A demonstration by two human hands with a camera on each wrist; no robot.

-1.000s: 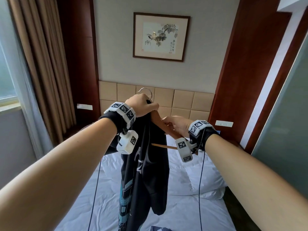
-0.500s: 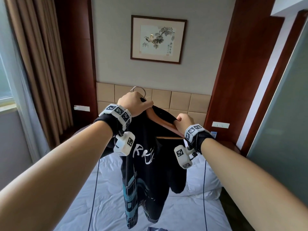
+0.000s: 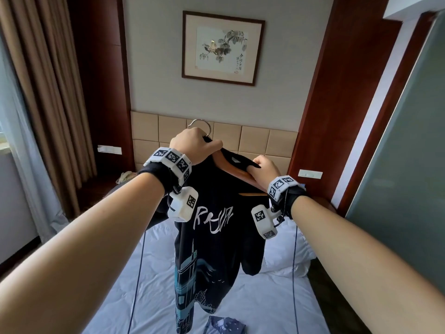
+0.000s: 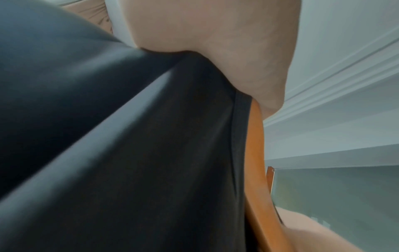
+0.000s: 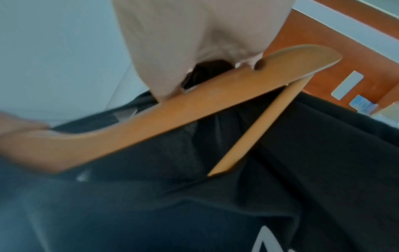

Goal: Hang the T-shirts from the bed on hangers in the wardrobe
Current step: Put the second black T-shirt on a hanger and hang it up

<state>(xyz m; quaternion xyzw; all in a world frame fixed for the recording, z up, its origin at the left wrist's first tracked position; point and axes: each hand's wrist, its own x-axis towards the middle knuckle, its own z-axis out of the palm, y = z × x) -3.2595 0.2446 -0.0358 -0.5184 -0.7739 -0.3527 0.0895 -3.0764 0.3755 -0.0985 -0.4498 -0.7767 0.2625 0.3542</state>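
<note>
T-shirt (image 3: 216,237) below left hand (image 3: 192,147)

Black printed T-shirt (image 3: 212,239) hangs half-on wooden hanger (image 3: 231,168) (right arm bare).

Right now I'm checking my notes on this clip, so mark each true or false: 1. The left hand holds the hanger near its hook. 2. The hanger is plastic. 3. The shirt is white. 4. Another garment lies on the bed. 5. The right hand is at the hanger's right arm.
1. True: the left hand grips the hanger just under its hook.
2. False: it is wooden.
3. False: the shirt is black with white lettering.
4. True: a blue garment lies on the bed.
5. True: the right hand pinches the shirt's collar there.
</note>
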